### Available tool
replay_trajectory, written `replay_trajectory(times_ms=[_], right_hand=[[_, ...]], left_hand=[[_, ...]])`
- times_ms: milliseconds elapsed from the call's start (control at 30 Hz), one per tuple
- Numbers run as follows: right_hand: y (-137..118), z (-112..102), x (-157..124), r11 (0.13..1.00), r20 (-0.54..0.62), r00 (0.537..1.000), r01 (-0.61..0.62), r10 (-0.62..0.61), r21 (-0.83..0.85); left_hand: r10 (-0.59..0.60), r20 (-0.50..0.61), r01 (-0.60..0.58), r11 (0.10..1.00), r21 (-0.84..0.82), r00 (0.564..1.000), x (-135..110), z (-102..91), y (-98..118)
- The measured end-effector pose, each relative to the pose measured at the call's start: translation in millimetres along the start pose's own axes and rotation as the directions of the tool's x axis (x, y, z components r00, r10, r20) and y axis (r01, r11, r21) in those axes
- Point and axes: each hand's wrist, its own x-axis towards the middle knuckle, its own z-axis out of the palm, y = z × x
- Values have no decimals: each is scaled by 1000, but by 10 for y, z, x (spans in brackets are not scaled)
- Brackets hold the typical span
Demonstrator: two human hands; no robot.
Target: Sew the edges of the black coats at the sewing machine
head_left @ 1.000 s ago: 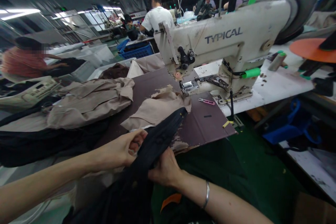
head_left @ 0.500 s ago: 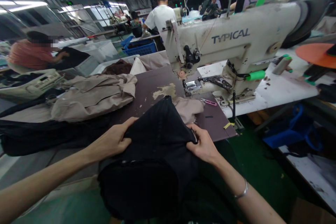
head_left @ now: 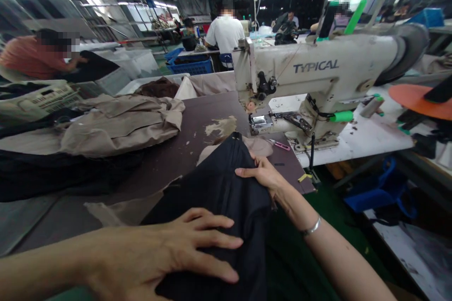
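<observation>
A black fabric piece (head_left: 212, 193) with a long double seam line runs from the table edge towards me, and beige cloth (head_left: 259, 146) shows under its far tip. My left hand (head_left: 183, 249) lies over its near part, fingers spread, touching or just above the cloth; I cannot tell which. At the right edge, my right hand (head_left: 263, 174) grips the piece, thumb on top and the other fingers mostly hidden beneath. Beyond the tip stands a sewing machine (head_left: 318, 63) marked TYPICAL. Small pink-handled thread snips (head_left: 280, 145) lie right of the cloth.
Beige garments (head_left: 123, 122) and dark cloth (head_left: 63, 174) are heaped on the left of the brown table (head_left: 169, 146). A blue crate (head_left: 190, 66) stands farther back. Co-workers sit beyond, one in a white shirt (head_left: 226, 33). Green floor shows at the right.
My left hand has let go of the fabric's left edge and come nearer, spreading over it. The black piece now lies flatter and straighter. My right hand keeps its edge, thumb farther over the top.
</observation>
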Motion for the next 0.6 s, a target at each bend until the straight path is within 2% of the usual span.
replay_trajectory(times_ms=[33,67,100,133,233,300,333,400,467,500,533,567,600], right_hand=[[48,-32,-6,997,30,997,71,-70,-42],[93,-65,-21,983,52,989,145,-140,-116],[132,-93,-42,950,63,977,214,-205,-228],[165,-114,-67,893,67,963,266,-259,-364],[228,-120,-158,632,118,923,340,-366,-696],[261,-90,-225,522,167,900,375,-401,-766],[278,-73,-258,503,184,890,394,-416,-769],[314,-50,-320,498,191,868,428,-458,-754],[349,-49,-374,504,170,842,455,-512,-735],[366,-55,-396,502,160,826,469,-540,-727],[383,-63,-415,493,162,807,491,-567,-719],[401,-72,-431,474,179,785,520,-593,-711],[420,-79,-446,445,210,761,553,-614,-704]], left_hand=[[59,77,-57,998,-19,995,32,107,-84],[109,83,-109,994,-11,991,78,257,-221],[132,37,-134,990,37,991,140,446,-399],[153,10,-153,982,113,988,216,666,-598],[202,-39,-173,908,381,979,473,1334,-1149],[261,-103,-173,839,516,960,584,1608,-1343],[306,-128,-186,808,559,943,604,1661,-1371],[374,-160,-217,781,585,914,572,1604,-1302],[413,-258,-215,802,557,874,487,1390,-1124],[436,-375,-198,826,528,818,447,1252,-1022],[437,-517,-163,855,492,736,419,1109,-925],[382,-662,-101,901,422,645,409,970,-842],[274,-809,-32,953,302,521,417,843,-778]])
